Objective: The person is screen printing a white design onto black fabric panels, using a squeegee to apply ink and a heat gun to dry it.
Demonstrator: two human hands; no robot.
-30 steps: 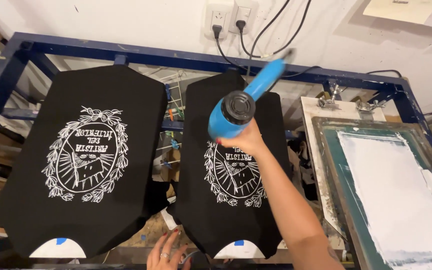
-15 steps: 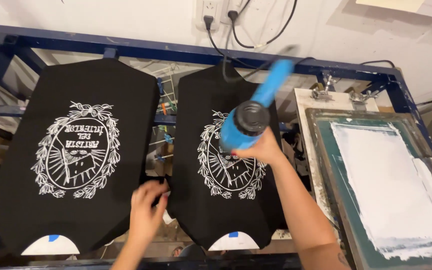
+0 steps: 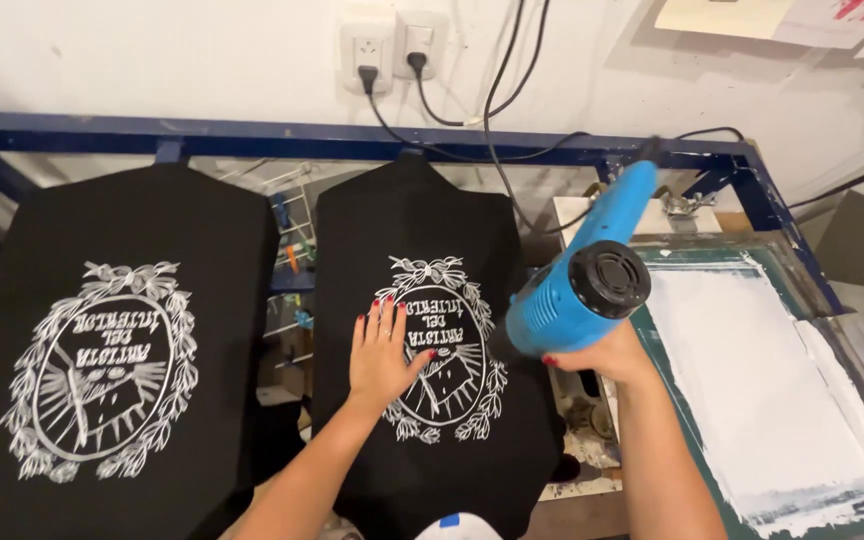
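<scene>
- Two black shirts are stretched over platens inside a blue metal frame point(image 3: 282, 140); the left shirt point(image 3: 112, 340) and the middle shirt point(image 3: 432, 330) each carry a white wreath-ringed print.
- Well to the right, a printing screen point(image 3: 782, 390) smeared with white ink is laid flat beside the middle shirt.
- At the screen's left edge, a blue heat gun point(image 3: 582, 285) is gripped by the right hand point(image 3: 602, 355), fingers closed round its handle, its round vented end turned toward the camera.
- On the middle shirt's print, the left hand point(image 3: 382, 350) is pressed open and flat, fingers spread.
- Two plugs are seated in a wall socket point(image 3: 392, 45) above.
</scene>
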